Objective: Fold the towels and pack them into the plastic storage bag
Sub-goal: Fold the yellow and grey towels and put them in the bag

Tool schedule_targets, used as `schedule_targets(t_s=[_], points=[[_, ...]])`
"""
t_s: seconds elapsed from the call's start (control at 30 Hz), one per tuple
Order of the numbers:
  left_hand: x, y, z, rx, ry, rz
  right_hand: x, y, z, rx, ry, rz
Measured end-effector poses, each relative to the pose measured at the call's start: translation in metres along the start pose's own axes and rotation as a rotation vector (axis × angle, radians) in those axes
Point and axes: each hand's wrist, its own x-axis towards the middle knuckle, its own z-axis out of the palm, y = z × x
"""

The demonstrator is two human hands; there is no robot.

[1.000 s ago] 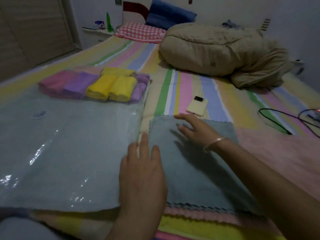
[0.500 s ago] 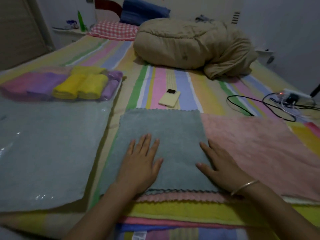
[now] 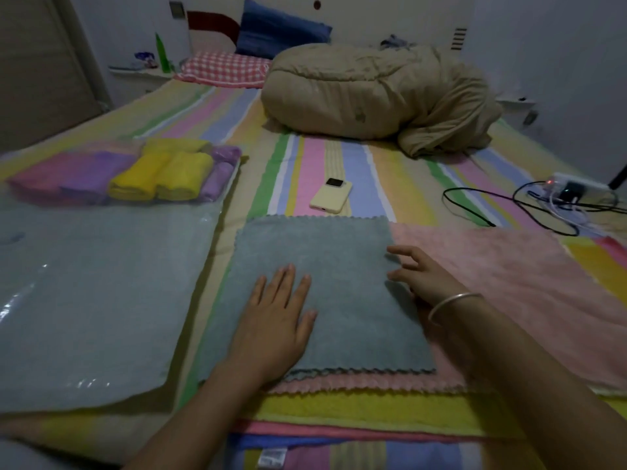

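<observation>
Left grip [image 3: 276, 320] lies flat and wide on the grey scallop-edged cloth towel [image 3: 325, 252], pinning it. Right grip [image 3: 424, 279], flat 0.5 s ago, has slid up the towel's right edge, fingers now loosely curled and holding nothing. Smoothing looks done; folding comes next. The clear plastic storage bag [image 3: 101, 300] lies just left.

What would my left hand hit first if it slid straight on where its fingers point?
The left hand lies flat on the grey towel. Beyond the towel's far edge, the phone in a yellow case probably comes first, though the line may just miss it.
</observation>
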Motion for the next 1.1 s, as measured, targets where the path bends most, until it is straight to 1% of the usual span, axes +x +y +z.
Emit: schedule_targets(t_s=[0.07, 0.13, 0.23, 0.3, 0.37, 0.43, 0.5, 0.57, 0.63, 0.73, 0.77, 0.83, 0.9, 0.97, 1.03, 1.1], points=[[0.0, 0.0, 0.0, 0.001, 0.005, 0.008, 0.008, -0.007, 0.001, -0.058, -0.037, -0.048], [0.0, -0.001, 0.0, 0.002, -0.002, 0.01, 0.016, -0.015, 0.004, -0.114, -0.036, -0.088], [0.0, -0.002, 0.001, -0.009, -0.001, 0.001, 0.028, -0.027, 0.007, -0.141, -0.017, -0.097], [0.0, -0.001, 0.001, -0.01, -0.01, 0.002, 0.034, -0.035, 0.01, -0.207, 0.021, -0.087], [-0.001, -0.003, 0.0, -0.065, -0.007, 0.005, 0.038, -0.044, 0.014, -0.26, 0.038, -0.09], [-0.001, -0.006, -0.005, -0.27, 0.048, -0.013, 0.038, -0.06, 0.025, -0.316, 0.026, -0.128], [0.001, -0.011, -0.015, -0.636, 0.113, -0.109, 0.038, -0.08, 0.041, -0.399, 0.0, -0.183], [0.007, -0.014, -0.031, -1.034, 0.148, -0.274, 0.036, -0.101, 0.067, -0.422, -0.066, -0.215], [0.012, -0.019, -0.048, -1.318, 0.167, -0.471, 0.037, -0.117, 0.099, -0.368, -0.115, -0.216], [0.008, -0.029, -0.069, -1.588, 0.095, -0.732, 0.04, -0.128, 0.148, -0.129, -0.233, -0.076], [0.004, -0.031, -0.075, -1.612, 0.054, -0.792, 0.04, -0.128, 0.161, -0.067, -0.285, -0.026], [-0.003, -0.037, -0.08, -1.645, 0.005, -0.869, 0.039, -0.124, 0.179, -0.07, -0.337, 0.017], [-0.006, -0.043, -0.082, -1.697, -0.022, -0.9, 0.041, -0.115, 0.184, -0.1, -0.298, -0.016], [-0.008, -0.042, -0.085, -1.637, -0.01, -0.846, 0.046, -0.104, 0.176, -0.113, -0.206, -0.098], [-0.012, -0.039, -0.087, -1.371, 0.035, -0.725, 0.046, -0.093, 0.162, -0.164, -0.097, -0.23], [-0.019, -0.036, -0.09, -0.98, 0.051, -0.579, 0.04, -0.079, 0.145, -0.296, 0.005, -0.403]])
